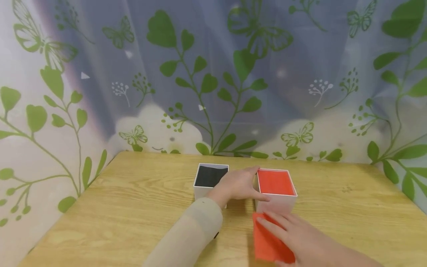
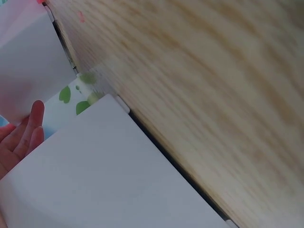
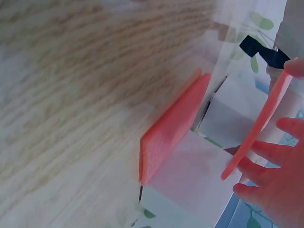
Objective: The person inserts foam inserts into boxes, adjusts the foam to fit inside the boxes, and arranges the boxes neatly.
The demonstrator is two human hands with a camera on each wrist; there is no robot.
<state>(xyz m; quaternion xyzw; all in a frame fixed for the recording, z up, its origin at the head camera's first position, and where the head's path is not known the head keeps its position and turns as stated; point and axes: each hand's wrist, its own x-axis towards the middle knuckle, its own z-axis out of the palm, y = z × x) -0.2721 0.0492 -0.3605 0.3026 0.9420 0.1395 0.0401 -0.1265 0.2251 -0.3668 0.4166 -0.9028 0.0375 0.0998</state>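
My left hand (image 1: pixel 238 183) grips the left side of a white box (image 1: pixel 275 204), its thumb across the front corner and its fingertips at the back corner. A red top (image 1: pixel 275 181) fills that box nearly to the rim. My right hand (image 1: pixel 297 235) holds a flat red square sheet (image 1: pixel 273 241) just in front of the box. In the right wrist view, thumb and fingers pinch this sheet (image 3: pixel 261 121) by opposite edges. Another red piece (image 3: pixel 175 128) shows on the table against the white box; its layers are hard to tell apart.
A second white box (image 1: pixel 200 191), with black sheet material (image 1: pixel 209 176) inside, stands to the left behind my left forearm. Both boxes are on a wood-grain table (image 1: pixel 126 207). A curtain (image 1: pixel 213 74) printed with leaves and butterflies hangs behind the table.
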